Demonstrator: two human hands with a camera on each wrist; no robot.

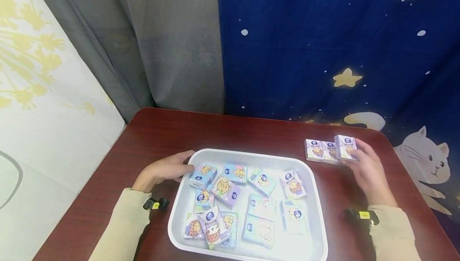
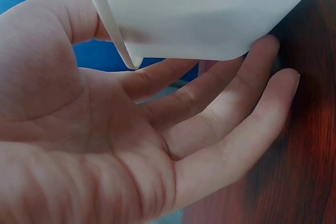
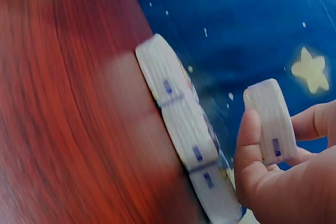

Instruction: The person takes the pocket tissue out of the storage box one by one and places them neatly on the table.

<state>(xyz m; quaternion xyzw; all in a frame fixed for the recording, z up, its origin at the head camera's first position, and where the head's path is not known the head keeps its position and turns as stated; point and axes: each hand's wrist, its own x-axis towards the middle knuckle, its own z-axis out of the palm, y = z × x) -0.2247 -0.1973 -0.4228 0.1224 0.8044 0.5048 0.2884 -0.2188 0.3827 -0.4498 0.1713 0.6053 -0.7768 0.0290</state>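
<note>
The right hand (image 1: pixel 368 168) held a small tissue pack (image 1: pixel 346 147) pinched between thumb and fingers, raised over the right end of a row of packs (image 1: pixel 314 150) on the table (image 1: pixel 237 129). The right wrist view showed three packs in that row, set end against end near the far edge of the wood, with the held one apart from them. Small dark blue marks showed on their white sides.

The left hand (image 1: pixel 169 169) gripped the white tray (image 1: pixel 287 247) at its far left corner, the thumb over the rim and the fingers bent against the outside and underneath. The tip of the thumb came close to a blue pack (image 1: pixel 203 176) just inside that corner; whether the two touched could not be told.

About a dozen packs lay in the tray, blue, green and purple, printed with little cartoon animals. Those on the left overlapped in a loose heap, with a rabbit-like figure on the topmost pack (image 1: pixel 214 225) near the front; the others lay mostly flat across the middle and right.

Both arms wore cream sleeves (image 1: pixel 392 229) and dark wrist straps with yellow labels. Behind the table hung a grey curtain (image 1: pixel 179 53) and a blue curtain (image 1: pixel 287 53) with stars and a pale cat
</note>
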